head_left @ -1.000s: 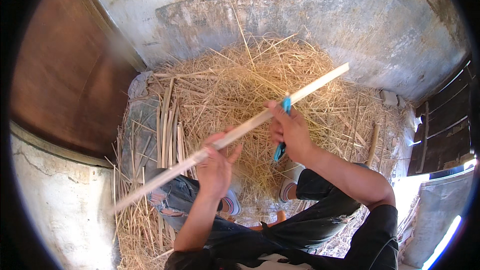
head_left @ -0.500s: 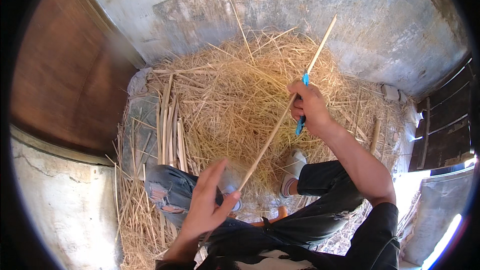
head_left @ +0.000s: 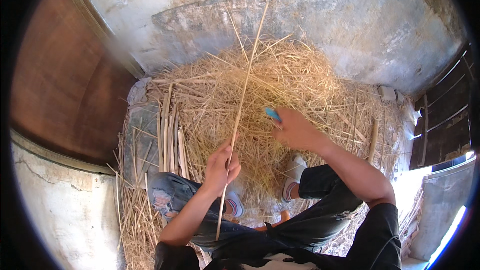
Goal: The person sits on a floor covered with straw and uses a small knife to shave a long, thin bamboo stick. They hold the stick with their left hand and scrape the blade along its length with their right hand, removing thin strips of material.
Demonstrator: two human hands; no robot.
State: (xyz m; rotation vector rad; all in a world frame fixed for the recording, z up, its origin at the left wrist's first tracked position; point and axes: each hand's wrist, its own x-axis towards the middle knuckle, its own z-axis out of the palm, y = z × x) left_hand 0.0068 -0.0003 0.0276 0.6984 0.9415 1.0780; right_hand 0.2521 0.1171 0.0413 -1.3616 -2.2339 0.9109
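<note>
My left hand (head_left: 223,166) is closed around a long, thin bamboo strip (head_left: 245,87). The strip stands tilted, its upper end over the wall behind and its lower end near my lap. Over the straw to the right, my right hand (head_left: 296,129) is closed on a blue-handled cutter (head_left: 273,114), which looks like a utility knife. Only one blue end of it pokes out past the fingers; the rest is hidden. Right hand and cutter are apart from the strip.
Loose straw and shavings (head_left: 300,70) heap up against the grey wall (head_left: 310,15). Split strips (head_left: 170,130) lie at the left beside a brown panel (head_left: 60,75). A short stick (head_left: 374,140) lies at the right, near dark slats (head_left: 445,110). My feet rest on the shavings.
My left hand has closed on the strip and moved up and forward. The right hand has let go of the strip, keeping the cutter, and shifted left and down. The strip has swung left, more upright.
</note>
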